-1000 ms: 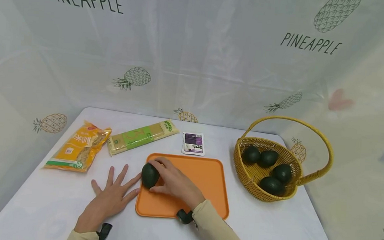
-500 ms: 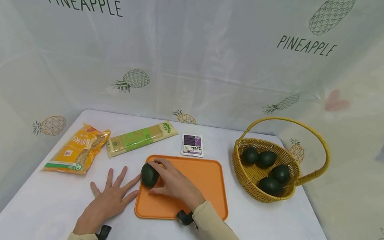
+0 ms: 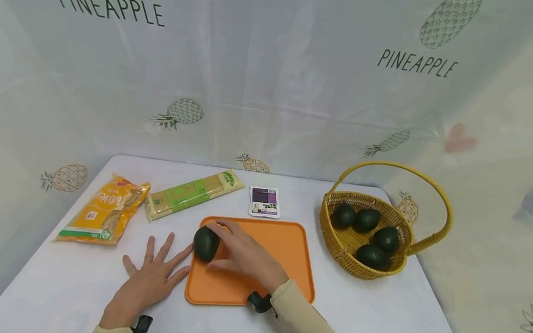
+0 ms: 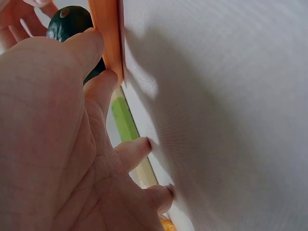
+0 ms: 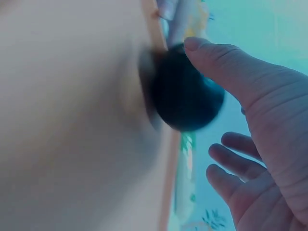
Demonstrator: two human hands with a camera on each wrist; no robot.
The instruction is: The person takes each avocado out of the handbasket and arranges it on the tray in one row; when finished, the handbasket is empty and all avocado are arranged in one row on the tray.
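Note:
A dark green avocado (image 3: 206, 244) lies at the left edge of an orange tray (image 3: 265, 244). My right hand (image 3: 248, 258) arches over its right side, index finger at the far end and thumb near the close end. A narrow strip of tray shows between thumb and avocado in the head view. The right wrist view shows the thumb (image 5: 216, 62) overlapping the avocado (image 5: 185, 91), with several other fingers apart from it. My left hand (image 3: 147, 282) rests with fingers spread on the white table, two fingertips at the tray's left rim (image 4: 108, 43).
At right stands a yellow wicker basket (image 3: 335, 246) with a tall handle, holding several avocados (image 3: 366, 220). Behind the tray lie a white and purple packet (image 3: 264, 202) and a long noodle pack (image 3: 195, 194). An orange bag (image 3: 105, 209) lies far left.
The head view has shifted slightly. My right hand has drawn back a little to the right, its thumb parting from the avocado. The left hand has stayed at the tray's rim.

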